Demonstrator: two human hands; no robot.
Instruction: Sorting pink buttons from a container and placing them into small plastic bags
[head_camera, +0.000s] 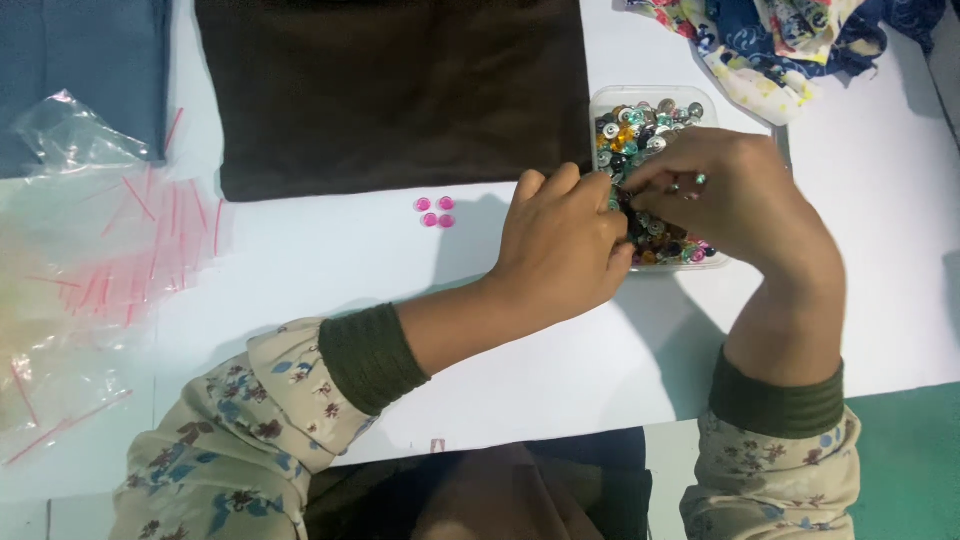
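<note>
— What's the biggest thing on the white table (330, 260)?

— A dark brown cloth (390, 90), laid flat at the top middle. Left of it is a blue cloth (80, 70), and at the top right corner a crumpled patterned cloth (780, 40) in blue, yellow and red.

— And on the left edge?

— A heap of clear plastic bags (90, 250) with red strips along their tops.

— Where are the hands?

— Both are over a small clear plastic box (655, 98) just right of the brown cloth's lower corner. It's full of mixed buttons (650, 125), silver, green, black and orange among them.

— What is the left hand (565, 245) doing?

— It rests at the box's left edge, fingers curled together toward the buttons. Whether it pinches one I cannot tell; the fingertips are hidden.

— The right hand (735, 200)?

— It covers the box from the right, fingers bent down into the buttons and meeting the left fingertips. What it holds, if anything, is hidden too.

— Anything smaller?

— Four pink buttons (435, 211) in a tight square cluster, on bare table below the brown cloth, left of the hands and apart from the box.
</note>
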